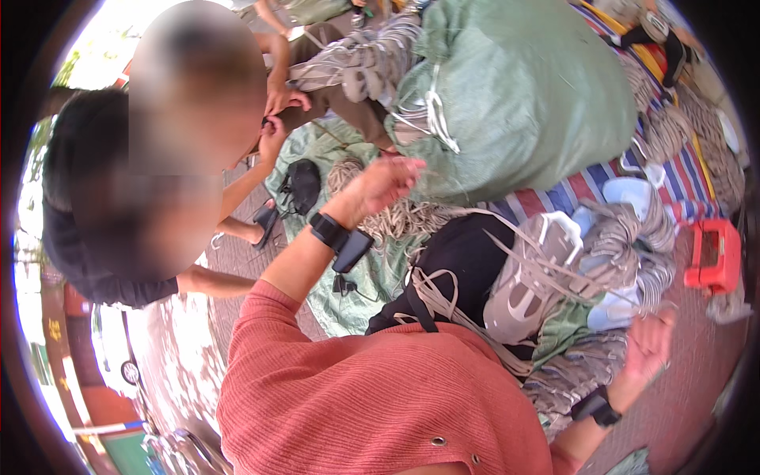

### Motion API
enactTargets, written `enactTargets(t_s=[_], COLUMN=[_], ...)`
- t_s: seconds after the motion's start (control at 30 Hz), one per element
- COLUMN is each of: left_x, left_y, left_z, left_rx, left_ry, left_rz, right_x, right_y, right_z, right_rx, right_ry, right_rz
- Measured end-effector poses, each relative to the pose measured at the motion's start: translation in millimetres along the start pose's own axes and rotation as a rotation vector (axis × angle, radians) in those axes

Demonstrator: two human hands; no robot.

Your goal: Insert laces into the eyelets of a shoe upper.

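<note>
- Left grip [389,187]: we're seeing fingers part-open, holding nothing visible.
- Right grip [652,340]: half-curling; we're not discerning any hold.
- Grey slotted shoe [500,307]: lying between them, slanting up-right, nearer right.

Your L hand [384,188], fingers part-bent, is raised nr. the lg. green sack [522,103]; grip can't be confirmed. Your R hand [649,347], blurred, is out at far R, nr. bundled grey pieces [574,368]; grip likewise unclear. Pale strips [404,222] lie heaped on green sheeting [317,289]. Grey slotted shell [500,313] is tilted, between your hands. Co-worker [103,198] sits at your L.
</note>
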State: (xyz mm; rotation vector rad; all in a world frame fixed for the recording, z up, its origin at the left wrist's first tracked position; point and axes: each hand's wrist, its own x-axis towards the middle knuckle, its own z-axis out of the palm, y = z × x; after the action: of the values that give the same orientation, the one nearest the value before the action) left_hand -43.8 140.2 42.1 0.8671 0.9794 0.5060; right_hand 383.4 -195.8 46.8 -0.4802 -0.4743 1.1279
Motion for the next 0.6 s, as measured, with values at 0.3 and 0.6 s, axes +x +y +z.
enactTargets(t_s=[0.3, 0.6], left_x=[-24, -18], left_y=[-69, -44], left_z=[-118, -61], left_rx=[-0.143, -0.083], left_ry=[0.079, 0.163], left_rz=[-0.199, -0.124], right_x=[-111, -201], right_y=[-101, -83], right_z=[-145, -237], right_rx=[-0.127, 0.035], right_ry=[0.597, 1.316], right_rz=[-0.171, -0.324])
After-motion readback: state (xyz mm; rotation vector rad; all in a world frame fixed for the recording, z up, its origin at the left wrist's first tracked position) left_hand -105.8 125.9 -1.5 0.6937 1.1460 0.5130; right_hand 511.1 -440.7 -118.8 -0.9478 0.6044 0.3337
